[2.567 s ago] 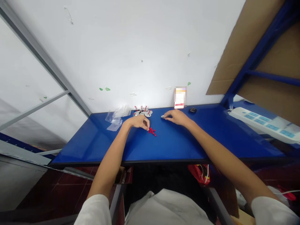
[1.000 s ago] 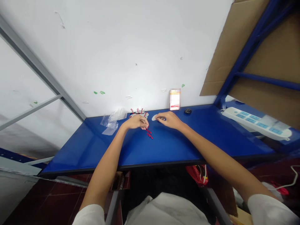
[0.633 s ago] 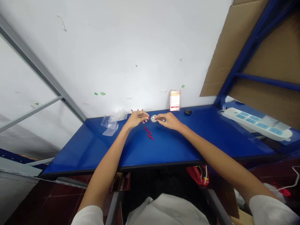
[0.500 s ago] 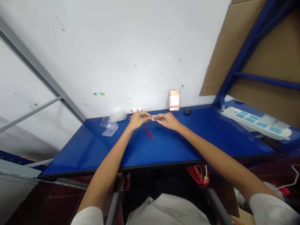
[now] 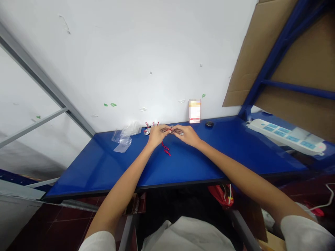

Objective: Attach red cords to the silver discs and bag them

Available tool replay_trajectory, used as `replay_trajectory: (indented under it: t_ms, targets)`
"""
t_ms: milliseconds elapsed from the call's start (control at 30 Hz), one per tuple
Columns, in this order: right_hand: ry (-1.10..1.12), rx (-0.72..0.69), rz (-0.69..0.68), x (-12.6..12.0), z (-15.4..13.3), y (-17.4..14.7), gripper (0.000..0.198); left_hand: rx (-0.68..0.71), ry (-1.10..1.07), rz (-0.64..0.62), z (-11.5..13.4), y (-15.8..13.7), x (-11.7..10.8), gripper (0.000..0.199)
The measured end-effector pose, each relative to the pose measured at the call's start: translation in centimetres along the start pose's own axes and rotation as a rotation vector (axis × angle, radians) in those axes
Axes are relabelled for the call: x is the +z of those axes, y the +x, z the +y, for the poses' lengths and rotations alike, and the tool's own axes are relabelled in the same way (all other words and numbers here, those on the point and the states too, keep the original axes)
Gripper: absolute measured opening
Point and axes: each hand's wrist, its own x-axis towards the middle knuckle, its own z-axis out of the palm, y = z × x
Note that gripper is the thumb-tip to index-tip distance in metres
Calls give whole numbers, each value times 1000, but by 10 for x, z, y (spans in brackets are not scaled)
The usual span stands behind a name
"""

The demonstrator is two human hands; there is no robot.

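My left hand [image 5: 157, 135] and my right hand [image 5: 187, 135] meet fingertip to fingertip above the back of the blue table. A bit of red cord [image 5: 169, 130] shows between them, pinched by the left fingers. Partly hidden at the right fingertips is a small silvery round piece [image 5: 172, 127]. Several loose loops of red cord [image 5: 166, 150] lie on the table just below the hands. Behind my left hand sits another silvery round piece [image 5: 147, 131], with red cord loops sticking up around it; the hand covers part of this group.
Clear plastic bags [image 5: 125, 137] lie left of the hands on the blue table [image 5: 104, 170]. A bright screen-like object [image 5: 194, 111] leans on the white wall. Nearby rests a small black object [image 5: 209, 124]. On the right is a white power strip [image 5: 285, 136].
My left hand has shifted slightly right, closer to the right hand. The silvery piece between the fingertips is now more covered, and red cord shows there.
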Motion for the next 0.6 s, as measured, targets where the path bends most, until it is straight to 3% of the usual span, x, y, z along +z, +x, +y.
replay_trajectory:
  t_ms: [267, 600]
  targets:
    - [25, 12, 9, 5, 2, 0, 25, 39, 213, 40, 7, -1, 0, 9]
    - [5, -6, -2, 6, -1, -1, 23, 87, 451, -47, 12, -2, -5, 11]
